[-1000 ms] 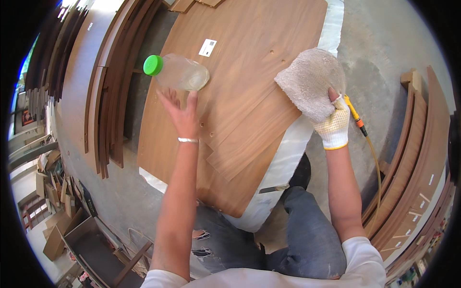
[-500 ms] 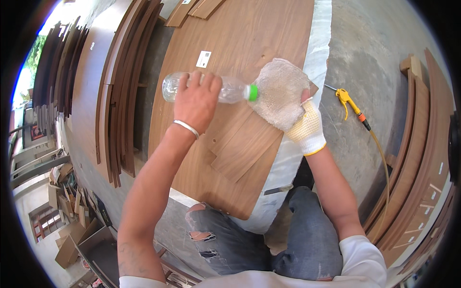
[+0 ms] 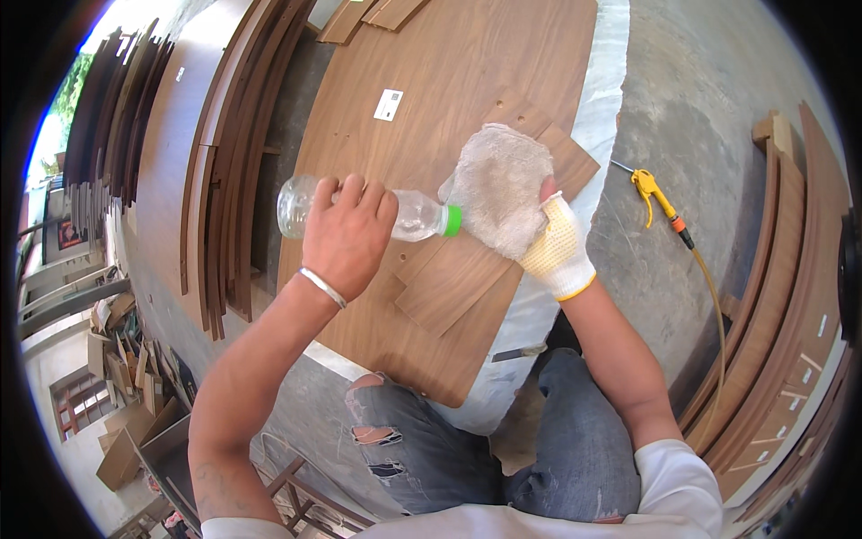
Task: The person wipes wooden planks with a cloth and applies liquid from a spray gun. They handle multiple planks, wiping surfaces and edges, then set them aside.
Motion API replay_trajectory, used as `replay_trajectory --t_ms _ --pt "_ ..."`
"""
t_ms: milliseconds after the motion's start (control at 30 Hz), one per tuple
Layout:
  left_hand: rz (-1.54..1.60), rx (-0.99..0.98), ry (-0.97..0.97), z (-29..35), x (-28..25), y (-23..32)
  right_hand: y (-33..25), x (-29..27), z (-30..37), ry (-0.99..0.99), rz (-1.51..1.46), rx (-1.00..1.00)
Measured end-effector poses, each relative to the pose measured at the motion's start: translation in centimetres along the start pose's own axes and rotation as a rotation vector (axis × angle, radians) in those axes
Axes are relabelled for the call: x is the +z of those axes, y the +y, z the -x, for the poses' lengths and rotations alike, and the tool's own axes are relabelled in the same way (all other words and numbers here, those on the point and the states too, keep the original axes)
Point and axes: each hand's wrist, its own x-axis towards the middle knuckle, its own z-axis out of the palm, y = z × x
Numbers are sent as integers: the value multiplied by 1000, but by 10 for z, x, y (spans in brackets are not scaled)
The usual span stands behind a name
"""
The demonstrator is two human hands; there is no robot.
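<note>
My bare left hand (image 3: 348,235) wraps round a clear plastic bottle (image 3: 415,216) with a green cap. The bottle lies level, its capped end pointing toward a pale, fuzzy cloth (image 3: 503,184). That cloth is in my right hand (image 3: 555,247), which wears a white glove with yellow dots. Part of a thumb or fingertip shows bare past the glove; the fingers beneath the cloth are hidden. Below both hands, a narrow wooden board (image 3: 458,287) rests on a large wood-grain panel (image 3: 395,153) that bears a white label.
A yellow air blow gun (image 3: 648,187) with its hose lies on the concrete floor at right. Wooden panels (image 3: 229,162) stand stacked at left, and long boards (image 3: 763,287) lie at right. Light sheeting (image 3: 606,99) shows under the panel's right edge.
My left hand and the bottle have moved left and nearer to me. The cloth and my gloved right hand have shifted left, uncovering more of the narrow board's far end.
</note>
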Motion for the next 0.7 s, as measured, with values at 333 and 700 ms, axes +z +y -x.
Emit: replay_trajectory --t_ms 333,700 --pt "302 -416 227 48 80 -33 12 1 5 30 -1 67" --pt "1339 -1167 853 83 169 -62 -39 0 19 205 289 -204"
